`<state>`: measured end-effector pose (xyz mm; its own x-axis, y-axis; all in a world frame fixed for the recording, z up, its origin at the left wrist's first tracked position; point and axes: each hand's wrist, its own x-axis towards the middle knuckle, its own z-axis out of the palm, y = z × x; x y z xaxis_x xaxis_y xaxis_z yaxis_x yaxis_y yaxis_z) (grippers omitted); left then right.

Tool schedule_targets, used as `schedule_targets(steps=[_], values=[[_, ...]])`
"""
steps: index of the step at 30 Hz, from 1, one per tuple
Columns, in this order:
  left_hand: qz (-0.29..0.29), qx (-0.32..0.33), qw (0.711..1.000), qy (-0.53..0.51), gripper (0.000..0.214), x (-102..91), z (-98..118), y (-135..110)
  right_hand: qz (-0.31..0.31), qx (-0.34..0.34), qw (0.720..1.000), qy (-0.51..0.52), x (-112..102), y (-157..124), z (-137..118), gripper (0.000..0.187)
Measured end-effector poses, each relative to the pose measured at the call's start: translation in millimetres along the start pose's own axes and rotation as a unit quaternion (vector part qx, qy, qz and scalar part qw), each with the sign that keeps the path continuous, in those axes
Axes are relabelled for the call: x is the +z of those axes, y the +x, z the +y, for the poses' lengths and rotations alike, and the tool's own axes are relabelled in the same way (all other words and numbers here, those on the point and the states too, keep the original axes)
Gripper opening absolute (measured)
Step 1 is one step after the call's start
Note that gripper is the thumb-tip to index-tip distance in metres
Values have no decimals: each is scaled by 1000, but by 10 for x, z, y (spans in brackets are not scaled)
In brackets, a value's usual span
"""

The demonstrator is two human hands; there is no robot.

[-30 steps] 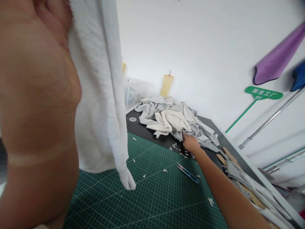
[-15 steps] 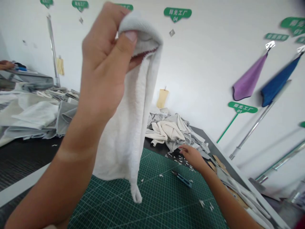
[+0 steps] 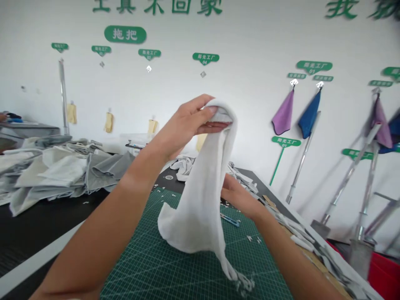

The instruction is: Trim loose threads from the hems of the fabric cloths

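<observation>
My left hand [image 3: 200, 116] is closed on the folded top of a white terry-like cloth [image 3: 200, 200], holding it up above the green cutting mat [image 3: 140, 258]. The cloth hangs down and flares to the left, and its narrow lower end, blurred, dangles at the right. My right hand [image 3: 239, 196] is behind the cloth's right edge. Its fingers look stretched and apart, though their tips are hidden by the cloth. Close below it on the mat are blue-handled thread snips [image 3: 230, 220], partly covered by the cloth.
A large pile of grey and white cloths [image 3: 62, 166] covers the left of the dark table. More cloths [image 3: 243, 179] lie at the back right. White scraps [image 3: 253, 239] dot the mat. Strips of fabric [image 3: 293, 233] run along the right edge. Purple cloth [image 3: 284, 112] hangs on the wall.
My left hand and the cloth have moved right and lower in view, and the cloth swings out. My right hand has come behind the cloth. The view has tilted up, showing more wall.
</observation>
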<state>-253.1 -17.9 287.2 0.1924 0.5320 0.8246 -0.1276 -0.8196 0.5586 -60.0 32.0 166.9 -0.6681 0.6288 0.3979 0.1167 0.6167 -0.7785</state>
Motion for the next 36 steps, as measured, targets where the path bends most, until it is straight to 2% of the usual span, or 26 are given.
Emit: schedule_targets(steps=[3, 7, 9, 11, 13, 15, 18, 24, 29, 36], values=[[-27, -16, 999, -9, 14, 12, 61, -11, 30, 11, 999, 13, -33, -96, -260, 43], [-42, -28, 999, -6, 16, -41, 67, 4, 46, 29, 995, 86, -141, -148, -559, 57], [-43, -32, 999, -4, 16, -63, 59, 10, 76, 39, 995, 55, -200, -132, -660, 55], [-45, -36, 998, -7, 17, -71, 52, 5, 108, 52, 993, -9, -240, -106, -719, 45], [-48, -41, 998, -15, 17, -68, 45, -11, 93, 70, 992, -55, -244, -87, -751, 39], [-52, -47, 997, -23, 16, -60, 35, -31, 47, 81, 993, -67, -211, -84, -771, 40], [-54, -55, 996, -33, 16, -52, 4, -55, 15, 87, 994, -57, -121, -92, -763, 43], [-42, -57, 996, -47, 17, -101, -55, -59, 32, 115, 992, -52, -28, -73, -475, 40], [-14, -66, 997, -33, 18, -171, -54, -69, 45, 152, 984, -83, -113, -83, -254, 43], [-4, -58, 998, -18, 22, -225, -68, -124, 87, 200, 976, -23, -252, -171, -268, 51]])
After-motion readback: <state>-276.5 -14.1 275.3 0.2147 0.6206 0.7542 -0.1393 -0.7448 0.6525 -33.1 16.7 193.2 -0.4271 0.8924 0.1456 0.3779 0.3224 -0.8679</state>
